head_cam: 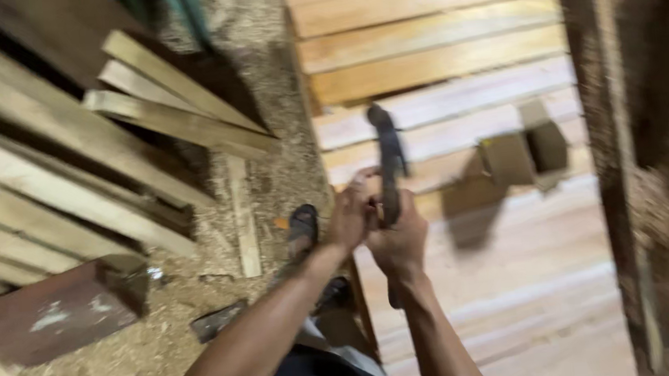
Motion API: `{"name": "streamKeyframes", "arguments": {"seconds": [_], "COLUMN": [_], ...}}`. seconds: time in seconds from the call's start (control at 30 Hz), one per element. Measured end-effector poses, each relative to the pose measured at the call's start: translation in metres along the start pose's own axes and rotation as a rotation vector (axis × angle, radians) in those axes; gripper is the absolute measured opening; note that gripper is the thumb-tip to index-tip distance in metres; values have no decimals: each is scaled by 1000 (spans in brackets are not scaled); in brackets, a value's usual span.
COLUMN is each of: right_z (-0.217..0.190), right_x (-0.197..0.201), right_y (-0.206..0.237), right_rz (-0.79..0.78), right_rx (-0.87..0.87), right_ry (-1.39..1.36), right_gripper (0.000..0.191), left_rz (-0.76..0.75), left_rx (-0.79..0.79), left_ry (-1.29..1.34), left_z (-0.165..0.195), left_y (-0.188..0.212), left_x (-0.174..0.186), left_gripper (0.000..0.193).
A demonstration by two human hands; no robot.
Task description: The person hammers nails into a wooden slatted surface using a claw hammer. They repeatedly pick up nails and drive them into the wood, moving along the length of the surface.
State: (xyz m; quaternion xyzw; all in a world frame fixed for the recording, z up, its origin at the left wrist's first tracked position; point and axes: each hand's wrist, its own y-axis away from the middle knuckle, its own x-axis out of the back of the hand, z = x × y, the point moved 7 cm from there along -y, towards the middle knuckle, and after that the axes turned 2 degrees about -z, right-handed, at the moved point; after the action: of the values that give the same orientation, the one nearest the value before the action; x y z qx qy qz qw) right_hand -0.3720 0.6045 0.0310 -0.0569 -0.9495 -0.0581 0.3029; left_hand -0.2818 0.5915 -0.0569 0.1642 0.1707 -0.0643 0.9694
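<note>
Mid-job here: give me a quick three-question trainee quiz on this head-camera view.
1. True or false: both hands grip the dark tool.
2. What does the small open cardboard box sit on? A) sawdust floor B) plank surface C) the wood offcuts
3. What covers the floor around the sandalled foot?

Key:
1. True: left hand and right hand both close on its handle.
2. B, the plank surface.
3. Sawdust and shavings.

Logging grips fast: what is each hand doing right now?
Left hand: fingers on the dark tool; grip unclear through blur.
Right hand: closed around the tool's handle.
</note>
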Motion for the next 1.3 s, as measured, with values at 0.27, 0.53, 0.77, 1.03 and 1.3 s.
{"name": "streamKeyframes", "arguments": {"seconds": [0.27, 0.53, 0.77, 1.03, 1.3], "right_z": [18, 11, 16, 68, 83], "right_x": [75, 95, 39, -1, -5], "right_y": [153, 178, 116, 82, 76], "right_rz": [10, 109, 135, 31, -44], "right_rx": [51, -10, -126, -400, -356], "right_ry": [0, -28, -93, -321, -300], "right_gripper": [21, 24, 21, 23, 25], "left_rz": [-29, 8, 57, 274, 355], "left_rx": [28, -314, -381, -77, -102], "left_ry": [100, -668, -991, -846, -814], "left_z": [-51, 5, 30, -35, -77], "left_y": [136, 198, 133, 15, -11], "left_x": [-55, -49, -10, 68, 75], "left_gripper": [47, 13, 8, 16, 13]}}
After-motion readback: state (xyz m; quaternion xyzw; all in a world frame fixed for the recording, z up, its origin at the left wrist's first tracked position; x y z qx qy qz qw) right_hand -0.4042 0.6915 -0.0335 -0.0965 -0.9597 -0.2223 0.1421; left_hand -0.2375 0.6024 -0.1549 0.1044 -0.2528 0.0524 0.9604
